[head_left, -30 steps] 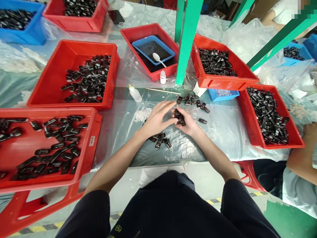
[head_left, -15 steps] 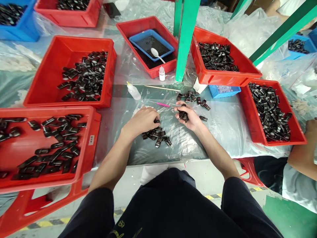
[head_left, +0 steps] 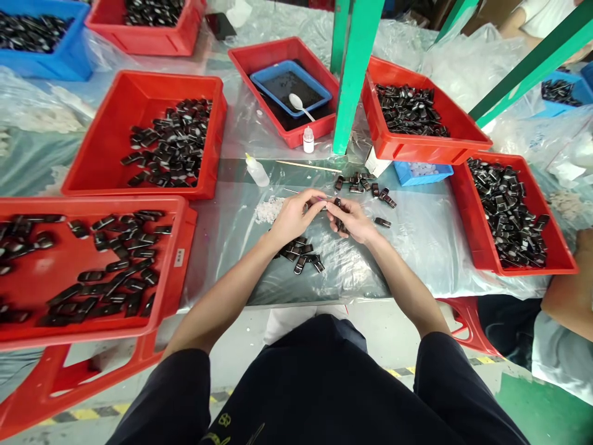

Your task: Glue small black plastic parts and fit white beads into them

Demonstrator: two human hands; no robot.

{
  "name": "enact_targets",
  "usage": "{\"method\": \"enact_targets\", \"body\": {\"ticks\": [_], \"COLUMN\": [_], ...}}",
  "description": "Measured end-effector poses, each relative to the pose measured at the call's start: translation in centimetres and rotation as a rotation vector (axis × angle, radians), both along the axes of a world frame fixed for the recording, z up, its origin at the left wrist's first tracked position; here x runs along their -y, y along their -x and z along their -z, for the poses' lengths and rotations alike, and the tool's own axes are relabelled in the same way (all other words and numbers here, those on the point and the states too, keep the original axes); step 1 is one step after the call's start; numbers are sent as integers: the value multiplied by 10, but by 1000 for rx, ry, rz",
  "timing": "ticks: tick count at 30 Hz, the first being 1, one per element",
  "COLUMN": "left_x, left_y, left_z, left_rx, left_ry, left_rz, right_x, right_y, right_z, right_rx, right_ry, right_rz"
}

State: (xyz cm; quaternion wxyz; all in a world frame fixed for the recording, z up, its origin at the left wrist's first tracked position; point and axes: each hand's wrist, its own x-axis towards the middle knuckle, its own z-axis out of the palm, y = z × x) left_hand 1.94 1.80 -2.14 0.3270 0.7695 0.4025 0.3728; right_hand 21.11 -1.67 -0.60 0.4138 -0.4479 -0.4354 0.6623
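My left hand [head_left: 296, 217] is closed in a pinch, its fingertips meeting those of my right hand over the table. What it pinches is too small and covered to make out. My right hand [head_left: 353, 221] is curled around several small glossy black parts [head_left: 341, 226], partly hidden by the fingers. Below the left wrist lies a loose pile of the same black parts [head_left: 301, 250]. White granules [head_left: 267, 210] are heaped left of the hand. More black parts [head_left: 359, 182] are scattered beyond the right hand.
Red bins of black parts stand left [head_left: 139, 136], near left [head_left: 183, 272], back right [head_left: 430, 145] and right [head_left: 498, 247]. Behind are a white-capped bottle [head_left: 308, 141], a squeeze bottle [head_left: 257, 170], a thin stick [head_left: 308, 166] and a green post [head_left: 352, 80]. Another person's arm [head_left: 567, 290] is at far right.
My left hand has moved from the black pile up and right to meet my right hand. The right hand's fingers have closed inward around the black parts. The view has shifted slightly.
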Motion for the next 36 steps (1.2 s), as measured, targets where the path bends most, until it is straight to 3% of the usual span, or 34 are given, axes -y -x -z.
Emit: {"method": "enact_targets", "body": {"ticks": [4,9,14,19,22,30,36], "left_x": [-4,-7,-9,-6,-5,-3,4], "left_y": [-4,-7,-13,-23,-22,-15,-21], "left_z": [8,12,17,15,13,7,-3], "left_rx": [-81,-408,-589,-622,-476,398,570], "left_ry": [-89,-201,-271,-286,-198,303,486], "left_rz": [-95,65,109,89,78,-9,27], "right_x": [-5,-13,-13,-11,-10,-6,-3], "right_y": [-4,-11,-12,-9,-9,-3,1], "right_z": [0,1,-1,-3,-7,-10,-10], "right_rx": [23,-6,-53,-68,-87,-171,-223], "right_ry": [-53,-45,-22,17,48,97,140], "right_rz": [180,349,367,340,332,300,276]}}
